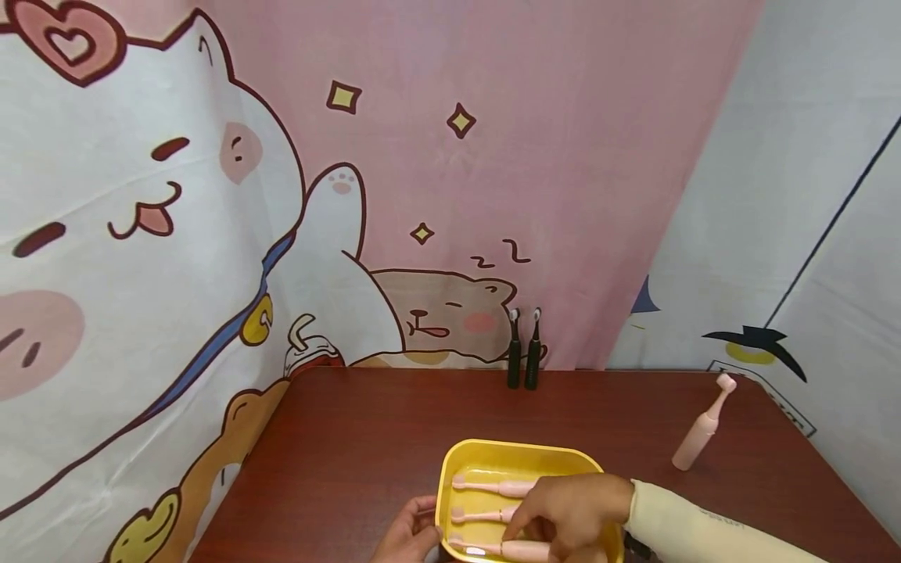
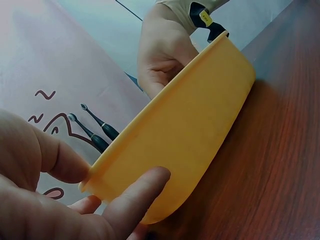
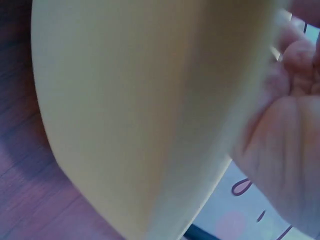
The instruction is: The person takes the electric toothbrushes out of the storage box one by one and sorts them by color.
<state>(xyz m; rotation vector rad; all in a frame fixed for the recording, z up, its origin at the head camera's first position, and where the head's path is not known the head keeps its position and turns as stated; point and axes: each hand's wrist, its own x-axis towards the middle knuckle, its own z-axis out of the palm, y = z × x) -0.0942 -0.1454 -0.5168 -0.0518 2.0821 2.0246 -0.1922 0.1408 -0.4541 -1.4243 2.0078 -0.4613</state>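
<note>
A yellow plastic bin [image 1: 524, 451] sits at the table's near edge with several pink electric toothbrushes inside; three heads show at its left side. My left hand [image 1: 411, 532] grips the bin's left corner; in the left wrist view, thumb and a finger meet at the rim while another finger lies along the outer wall. My right hand [image 1: 573, 512] reaches into the bin, fingers curled at the nearest pink electric toothbrush [image 1: 524, 550], index fingertip by its neck. The hand covers the handles. In the right wrist view, the blurred bin wall [image 3: 125, 110] hides the fingertips.
One pink electric toothbrush [image 1: 704, 430] stands upright on the dark red-brown table [image 1: 352, 446], right of the bin. Two black electric toothbrushes [image 1: 523, 356] stand side by side at the back edge. A cartoon-printed cloth [image 1: 563, 156] hangs behind the table and along its sides.
</note>
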